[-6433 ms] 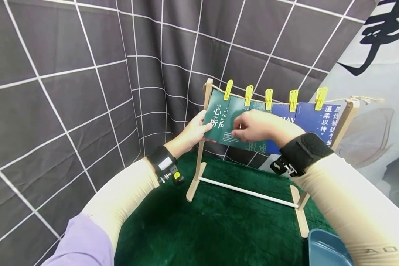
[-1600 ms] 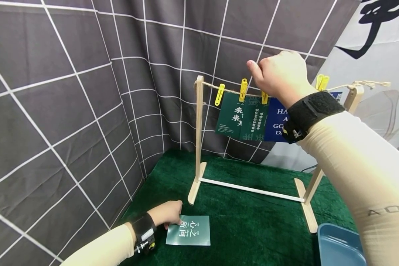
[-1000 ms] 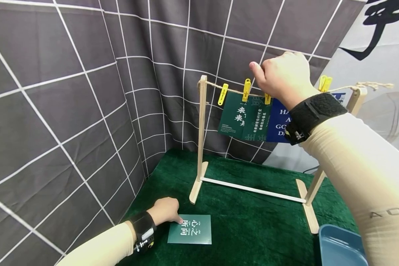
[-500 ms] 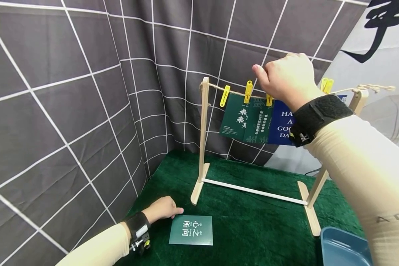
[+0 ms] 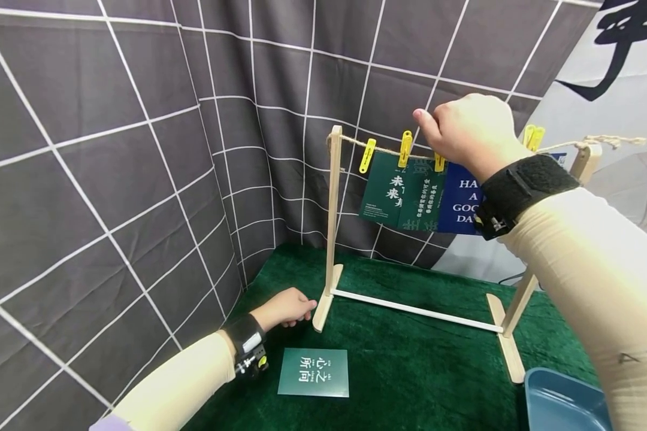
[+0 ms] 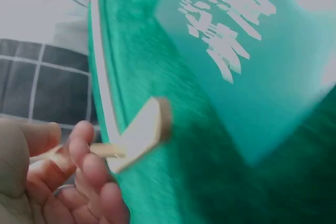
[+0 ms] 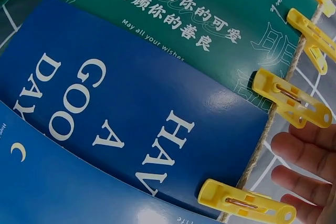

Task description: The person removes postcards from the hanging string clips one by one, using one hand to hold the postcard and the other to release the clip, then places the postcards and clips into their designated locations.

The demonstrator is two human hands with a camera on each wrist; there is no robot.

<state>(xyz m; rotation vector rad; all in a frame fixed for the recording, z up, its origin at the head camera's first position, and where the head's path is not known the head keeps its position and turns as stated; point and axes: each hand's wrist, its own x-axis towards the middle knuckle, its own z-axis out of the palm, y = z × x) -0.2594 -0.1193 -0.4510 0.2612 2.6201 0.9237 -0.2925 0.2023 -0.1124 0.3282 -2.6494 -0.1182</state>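
A green postcard with white characters (image 5: 314,372) lies flat on the dark green cloth. Beyond it my left hand (image 5: 291,306) hovers by the rack's left foot, fingers loosely curled around nothing. My right hand (image 5: 471,129) is raised over the twine line (image 5: 385,148), thumb pointing left. In the right wrist view its fingers (image 7: 302,153) lie behind the yellow clothespins (image 7: 291,95) with no visible grip. Overlapping cards hang below: a green one (image 5: 380,191), another green one (image 5: 423,203), the blue "HAVE A GOOD DAY" card (image 7: 126,93) and another blue card (image 7: 63,182).
A wooden rack with a left post (image 5: 334,209), right post (image 5: 523,299) and white crossbar (image 5: 415,308) stands on the cloth (image 5: 410,371). The leftmost clothespin (image 5: 367,156) hangs on the line without a card. A blue tray (image 5: 566,401) sits at front right; a checked curtain (image 5: 140,179) surrounds.
The green postcard, earlier clipped leftmost on the line, now lies on the cloth. My left hand has let it go and moved up and right. My right hand has lifted above the line.
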